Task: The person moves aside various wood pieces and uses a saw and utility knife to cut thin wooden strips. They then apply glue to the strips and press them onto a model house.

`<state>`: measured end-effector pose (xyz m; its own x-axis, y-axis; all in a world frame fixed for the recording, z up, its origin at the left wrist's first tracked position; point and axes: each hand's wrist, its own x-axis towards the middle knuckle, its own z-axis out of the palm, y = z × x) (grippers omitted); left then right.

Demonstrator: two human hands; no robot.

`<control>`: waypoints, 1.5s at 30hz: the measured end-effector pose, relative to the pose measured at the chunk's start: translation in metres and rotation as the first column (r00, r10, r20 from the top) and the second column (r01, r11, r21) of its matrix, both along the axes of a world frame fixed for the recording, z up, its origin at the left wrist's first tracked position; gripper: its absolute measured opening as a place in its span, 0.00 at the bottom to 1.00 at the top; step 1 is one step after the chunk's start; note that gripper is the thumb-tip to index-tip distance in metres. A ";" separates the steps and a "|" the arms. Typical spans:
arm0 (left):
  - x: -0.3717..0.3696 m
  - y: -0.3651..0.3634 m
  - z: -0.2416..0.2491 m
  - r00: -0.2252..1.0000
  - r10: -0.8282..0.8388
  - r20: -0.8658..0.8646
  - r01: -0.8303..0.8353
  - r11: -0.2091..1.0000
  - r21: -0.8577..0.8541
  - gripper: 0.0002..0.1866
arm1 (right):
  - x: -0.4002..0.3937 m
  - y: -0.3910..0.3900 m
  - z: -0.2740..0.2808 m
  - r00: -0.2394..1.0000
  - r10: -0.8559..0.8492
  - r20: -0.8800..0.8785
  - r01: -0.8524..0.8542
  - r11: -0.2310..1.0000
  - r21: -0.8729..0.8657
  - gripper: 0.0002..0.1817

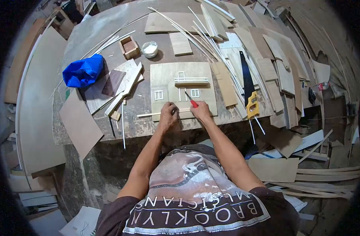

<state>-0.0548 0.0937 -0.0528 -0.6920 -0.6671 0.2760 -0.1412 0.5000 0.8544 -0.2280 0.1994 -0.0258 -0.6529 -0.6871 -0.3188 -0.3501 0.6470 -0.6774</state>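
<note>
A plywood panel lies flat before me, carrying small white window frames and a ledge of stacked strips. Across its front part runs a thin wooden strip, which sticks out past the panel's left edge. My left hand is closed over this strip, its fingers curled. In my right hand is a red-handled tool, with a thin shaft pointing up and left at the panel. The right fingers also rest near the strip's right end. What the tool's tip touches is too small to tell.
A blue bag, a small wooden box and a tub of white stuff stand at the back left. On the right lie a handsaw and several wood pieces. The table's front edge is close.
</note>
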 end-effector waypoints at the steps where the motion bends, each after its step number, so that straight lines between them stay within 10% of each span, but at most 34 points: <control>1: 0.001 0.000 0.000 1.000 -0.021 0.006 0.021 1.000 0.009 0.07 | 0.000 0.002 0.001 0.999 0.010 -0.030 -0.010 1.000 0.002 0.14; 18: 0.002 0.010 0.028 0.955 -0.099 0.279 0.135 0.985 -0.111 0.08 | 0.036 0.043 -0.002 0.997 -0.081 -0.012 0.082 0.994 0.078 0.12; 22: 0.000 0.022 0.035 0.918 0.008 0.396 0.034 0.995 -0.097 0.07 | 0.066 0.047 0.013 0.827 -0.208 0.523 0.166 0.978 0.126 0.08; 39: -0.009 0.034 0.033 0.836 0.108 0.538 0.079 0.947 -0.312 0.15 | 0.102 0.046 -0.004 0.720 -0.320 0.616 0.444 0.894 -0.054 0.13; 42: -0.012 0.031 0.044 0.851 0.038 0.524 -0.096 0.992 0.084 0.15 | 0.107 0.041 -0.014 0.842 -0.314 0.439 0.426 0.886 -0.184 0.10; 45: -0.017 0.026 0.041 0.968 0.153 0.200 -0.248 0.717 0.651 0.10 | 0.098 0.033 -0.007 0.975 -0.182 0.128 0.214 0.921 -0.325 0.10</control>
<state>-0.0721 0.1195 -0.0116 -0.5161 -0.7719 -0.3712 -0.2982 -0.2443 0.9227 -0.1300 0.2328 -0.0329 -0.7651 -0.6240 -0.1589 -0.1627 0.4261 -0.8899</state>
